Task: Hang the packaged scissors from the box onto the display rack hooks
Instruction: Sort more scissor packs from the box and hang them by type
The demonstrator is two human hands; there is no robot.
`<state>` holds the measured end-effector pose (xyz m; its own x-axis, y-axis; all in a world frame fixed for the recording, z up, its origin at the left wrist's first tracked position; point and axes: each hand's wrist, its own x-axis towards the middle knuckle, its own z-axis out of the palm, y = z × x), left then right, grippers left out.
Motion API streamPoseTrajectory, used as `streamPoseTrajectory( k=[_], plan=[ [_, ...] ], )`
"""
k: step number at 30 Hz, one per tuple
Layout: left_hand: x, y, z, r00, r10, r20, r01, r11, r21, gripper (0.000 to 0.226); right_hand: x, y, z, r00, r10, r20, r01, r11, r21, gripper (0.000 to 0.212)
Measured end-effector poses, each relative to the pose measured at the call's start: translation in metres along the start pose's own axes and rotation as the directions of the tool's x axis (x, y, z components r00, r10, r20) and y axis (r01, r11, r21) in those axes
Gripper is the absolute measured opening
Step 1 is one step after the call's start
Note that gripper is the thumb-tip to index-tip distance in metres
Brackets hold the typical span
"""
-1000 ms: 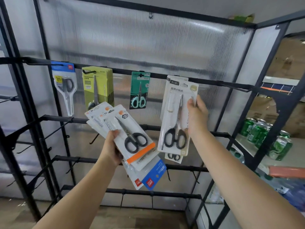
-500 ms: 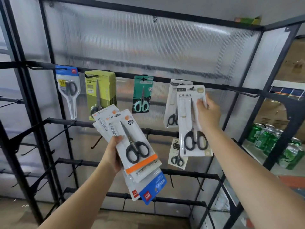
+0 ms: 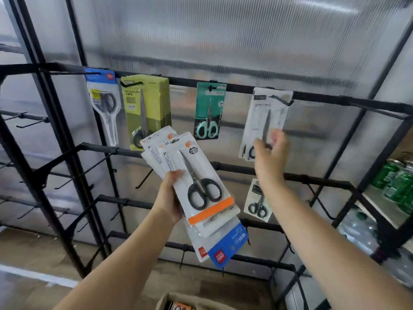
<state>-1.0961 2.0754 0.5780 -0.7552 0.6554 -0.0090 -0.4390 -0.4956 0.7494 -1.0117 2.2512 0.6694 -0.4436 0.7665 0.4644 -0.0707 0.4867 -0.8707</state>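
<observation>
My left hand [image 3: 169, 198] grips a fanned stack of packaged scissors [image 3: 201, 182]; the front card is white with black handles and an orange stripe, and blue-cornered packs sit behind it. A white scissors pack [image 3: 266, 113] hangs from a hook on the top rail [image 3: 324, 100] of the black display rack. My right hand [image 3: 270, 153] hovers in front of that pack's lower end, blurred, with its fingers loosely spread and holding nothing. The cardboard box [image 3: 178, 303] peeks in at the bottom edge.
On the same rail hang a blue pack [image 3: 104, 108], a stack of yellow-green packs [image 3: 145, 104] and a teal pack [image 3: 209, 113]. A small pack [image 3: 257, 202] hangs one row lower. Bare hooks [image 3: 31, 125] stick out at left. Green cans [image 3: 397, 180] stand on a shelf at right.
My right hand carried the white pack up to the top-rail hook and let go of it; the pack now hangs there. My left hand kept its stack.
</observation>
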Motion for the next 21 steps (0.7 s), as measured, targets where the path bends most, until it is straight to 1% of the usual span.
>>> streamPoseTrajectory(
  k=[1, 2, 3, 4, 5, 7, 10, 13, 17, 19, 21],
  plan=[
    [0.000, -0.002, 0.001, 1.000, -0.020, -0.019, 0.020, 1.000, 0.007, 0.058, -0.022, 0.000, 0.004, 0.973, 0.062, 0.221, -0.067, 0.998, 0.016, 0.026],
    [0.000, -0.004, 0.003, 0.999, -0.034, -0.033, 0.035, 0.999, 0.013, 0.055, -0.041, 0.000, 0.008, 0.882, 0.138, 0.451, -0.154, 0.988, 0.000, 0.027],
    [-0.001, -0.005, 0.005, 0.999, -0.033, -0.035, 0.033, 0.999, 0.012, 0.049, -0.056, 0.001, 0.011, 0.766, 0.194, 0.613, -0.229, 0.973, -0.021, 0.031],
    [-0.002, -0.006, 0.006, 1.000, -0.017, -0.023, 0.017, 1.000, 0.000, 0.043, -0.066, 0.004, 0.015, 0.690, 0.220, 0.690, -0.282, 0.959, -0.025, 0.032],
    [-0.003, -0.005, 0.007, 1.000, 0.000, -0.006, 0.000, 1.000, -0.022, 0.040, -0.072, 0.007, 0.017, 0.676, 0.222, 0.702, -0.306, 0.952, -0.007, 0.033],
    [-0.006, -0.004, 0.007, 0.999, 0.018, 0.028, -0.016, 0.999, -0.052, 0.041, -0.076, 0.009, 0.019, 0.706, 0.189, 0.683, -0.321, 0.944, 0.070, 0.032],
    [-0.013, -0.002, 0.008, 0.998, 0.042, 0.052, -0.040, 0.999, -0.033, 0.047, -0.076, 0.011, 0.017, 0.762, 0.142, 0.631, -0.314, 0.934, 0.169, 0.025],
    [-0.022, -0.002, 0.010, 0.998, 0.055, -0.008, -0.055, 0.998, 0.000, 0.038, -0.080, 0.014, 0.015, 0.814, 0.150, 0.561, -0.340, 0.906, 0.251, 0.025],
    [-0.029, -0.006, 0.012, 0.991, -0.007, -0.134, 0.008, 1.000, 0.009, 0.025, -0.090, 0.020, 0.008, 0.847, 0.161, 0.506, -0.350, 0.886, 0.304, 0.024],
    [-0.031, -0.009, 0.015, 0.981, -0.027, -0.190, 0.025, 1.000, -0.012, 0.021, -0.090, 0.021, 0.004, 0.871, 0.174, 0.460, -0.360, 0.864, 0.353, 0.020],
    [-0.034, -0.012, 0.019, 0.978, -0.026, -0.207, 0.016, 0.999, -0.052, 0.020, -0.087, 0.019, -0.002, 0.891, 0.197, 0.408, -0.369, 0.839, 0.400, 0.017]
  ],
)
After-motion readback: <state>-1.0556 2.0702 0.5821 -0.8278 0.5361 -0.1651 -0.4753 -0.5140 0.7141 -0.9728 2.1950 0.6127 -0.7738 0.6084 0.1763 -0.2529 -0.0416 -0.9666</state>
